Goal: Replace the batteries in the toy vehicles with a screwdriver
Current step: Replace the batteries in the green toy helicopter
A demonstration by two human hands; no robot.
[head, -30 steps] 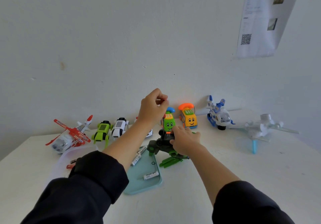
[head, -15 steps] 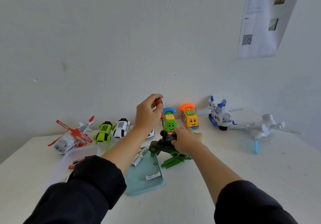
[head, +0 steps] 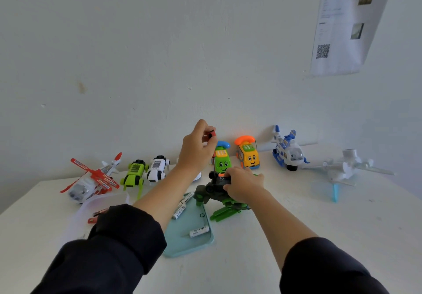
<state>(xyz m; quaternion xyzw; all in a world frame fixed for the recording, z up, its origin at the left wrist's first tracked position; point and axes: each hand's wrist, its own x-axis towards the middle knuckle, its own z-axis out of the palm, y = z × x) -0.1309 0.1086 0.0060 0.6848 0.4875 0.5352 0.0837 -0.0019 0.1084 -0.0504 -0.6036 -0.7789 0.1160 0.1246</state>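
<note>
Left hand (head: 197, 150) raised, grip pinched round red-handled screwdriver (head: 212, 134). Right hand (head: 244, 185) gripped dark green toy vehicle (head: 215, 194) on counter (head: 296, 214), beside teal tray (head: 189, 241).

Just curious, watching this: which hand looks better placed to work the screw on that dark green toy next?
Probably the left hand: it already grips the red-handled screwdriver above the dark green toy. The right hand holds that toy on the table.

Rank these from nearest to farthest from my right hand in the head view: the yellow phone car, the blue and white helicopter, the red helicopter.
From the right hand:
1. Yellow phone car, just behind it by the wall.
2. Blue and white helicopter, further right.
3. Red helicopter, far left.
</note>
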